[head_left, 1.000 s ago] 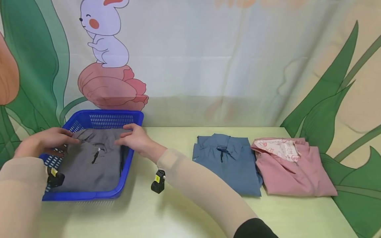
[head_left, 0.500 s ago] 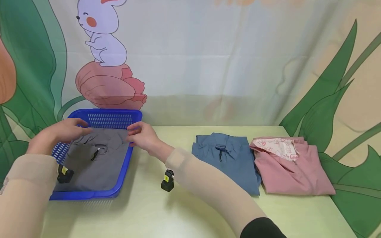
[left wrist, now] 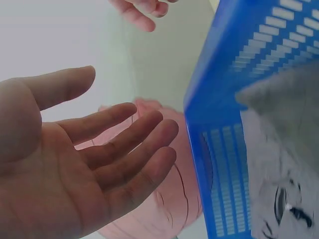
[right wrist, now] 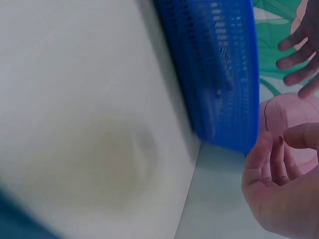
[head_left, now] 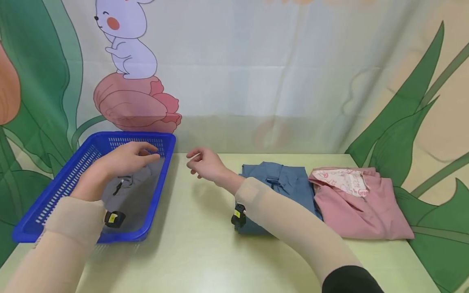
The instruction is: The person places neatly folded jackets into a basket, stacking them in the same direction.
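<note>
A folded grey garment (head_left: pixel 141 203) with a small dark zip pull lies in the blue plastic basket (head_left: pixel 163 195) at the left of the table. Above the basket hovers my left hand (head_left: pixel 126 158), holding nothing; in the left wrist view its fingers (left wrist: pixel 134 149) are spread and relaxed. My right hand (head_left: pixel 209 165) hangs in the air over the table between the basket and a folded blue garment (head_left: pixel 256 228). Its fingers are loosely bent around nothing. My right forearm covers part of the blue garment in the head view.
A folded pink garment (head_left: pixel 370 215) lies at the right, against the blue one. The pale table (head_left: pixel 205 260) runs back to a curtain (head_left: pixel 234 73) printed with a rabbit and plants. The basket's perforated walls rise around the grey garment.
Both hands have left the grey garment and moved right, the right hand out past the basket rim. The basket's left side, formerly behind the left arm, now shows.
</note>
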`<state>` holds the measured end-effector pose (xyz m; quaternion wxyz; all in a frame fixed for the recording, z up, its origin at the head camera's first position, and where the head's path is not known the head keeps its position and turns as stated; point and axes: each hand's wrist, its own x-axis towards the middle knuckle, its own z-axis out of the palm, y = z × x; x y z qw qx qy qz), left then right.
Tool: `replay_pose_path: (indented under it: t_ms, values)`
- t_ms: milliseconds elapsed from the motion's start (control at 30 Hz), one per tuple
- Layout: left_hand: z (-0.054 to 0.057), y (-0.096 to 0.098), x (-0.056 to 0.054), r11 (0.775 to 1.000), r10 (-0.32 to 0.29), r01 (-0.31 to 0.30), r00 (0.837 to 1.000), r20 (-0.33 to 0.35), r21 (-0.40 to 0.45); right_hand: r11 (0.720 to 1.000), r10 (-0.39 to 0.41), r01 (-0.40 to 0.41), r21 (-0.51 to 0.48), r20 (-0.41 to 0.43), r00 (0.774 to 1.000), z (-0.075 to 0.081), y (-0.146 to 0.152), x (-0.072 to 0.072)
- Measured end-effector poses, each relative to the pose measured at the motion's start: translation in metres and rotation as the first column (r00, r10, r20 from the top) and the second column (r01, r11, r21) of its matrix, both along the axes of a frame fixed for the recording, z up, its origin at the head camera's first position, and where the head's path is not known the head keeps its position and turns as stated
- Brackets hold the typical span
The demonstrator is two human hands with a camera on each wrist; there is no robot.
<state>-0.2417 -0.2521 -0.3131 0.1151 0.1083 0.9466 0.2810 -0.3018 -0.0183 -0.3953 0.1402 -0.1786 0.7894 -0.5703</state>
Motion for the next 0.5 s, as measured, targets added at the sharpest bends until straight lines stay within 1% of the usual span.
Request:
replay_pose_path:
  t_ms: [133,200,267,300,367,400,500]
  values:
    - [-0.003,0.014,0.006,1.0,-0.004,0.004,1.0,0.004,0.019,0.995,0.018,-0.016,0.102,-0.022,1.0,-0.006,0.027,-0.003]
    - [-0.005,0.023,0.008,0.999,-0.012,0.012,1.0,-0.004,0.034,0.985,0.036,-0.026,0.173,-0.056,0.998,-0.007,0.04,-0.003]
    - [-0.008,0.032,0.009,0.999,-0.021,0.022,1.0,-0.007,0.049,0.967,0.066,-0.039,0.252,-0.1,0.993,-0.007,0.051,-0.003]
    - [-0.009,0.038,0.009,0.998,-0.032,0.032,0.999,-0.011,0.055,0.953,0.085,-0.046,0.299,-0.12,0.989,-0.006,0.057,-0.002]
    - [-0.011,0.049,0.01,0.997,-0.054,0.055,0.998,-0.022,0.057,0.915,0.134,-0.063,0.399,-0.154,0.979,-0.006,0.068,-0.001]
    - [-0.012,0.054,0.01,0.996,-0.064,0.065,0.998,-0.025,0.056,0.891,0.161,-0.073,0.447,-0.161,0.974,-0.006,0.073,-0.001]
    - [-0.016,0.069,0.01,0.995,-0.08,0.082,0.996,-0.032,0.059,0.809,0.227,-0.095,0.58,-0.16,0.961,-0.006,0.09,0.001]
